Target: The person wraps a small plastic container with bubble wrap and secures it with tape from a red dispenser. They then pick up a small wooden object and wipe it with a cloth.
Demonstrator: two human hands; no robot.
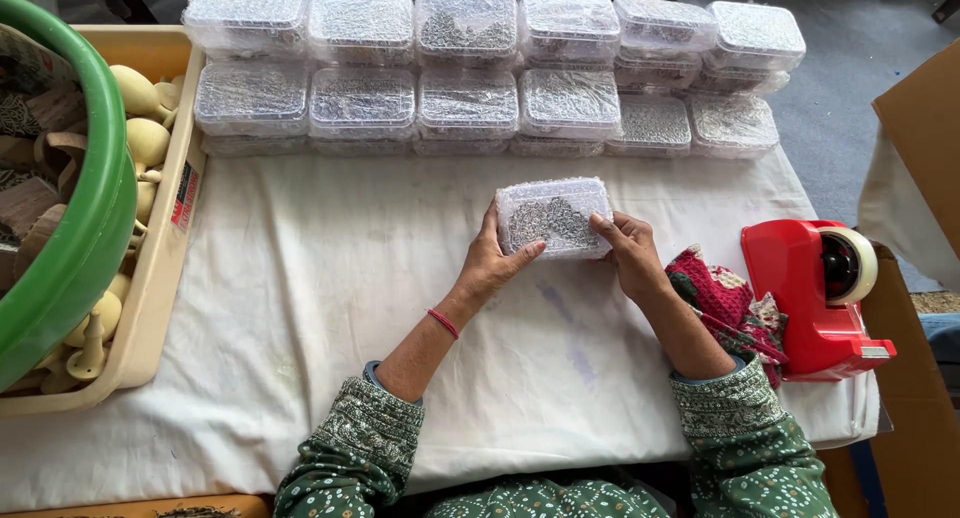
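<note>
A small clear plastic box [553,216], rectangular and packed with fine grey metal pieces, sits in the middle of the tabletop [300,308], which is draped in a white cloth. Both hands hold it. The left hand [492,261] clasps the box's left end, its thumb laid across the lower front edge of the lid and the other fingers wrapped behind the side. The right hand [630,253] grips the right end, fingers curled over the lid's corner. Both sets of fingers are closed on the box, which lies flat or nearly so, lid facing up; whether it rests on the cloth or is lifted just clear of it cannot be told. A thin red thread bracelet [443,323] circles the left wrist, and both forearms end in green patterned sleeves [355,448].

Beyond the held box, along the far edge of the tabletop, stand rows of matching clear plastic boxes [465,103] with the same grey filling, stacked in layers and pressed side by side. To the right, near the right forearm, lies a crumpled red and green patterned cloth [722,296], and just beside it stands a red tape dispenser [815,293] carrying a roll of tape. At the left edge a beige plastic tray [160,268] holds pale wooden turned pieces [140,113], and a large green plastic tub [85,218] overlaps it
</note>
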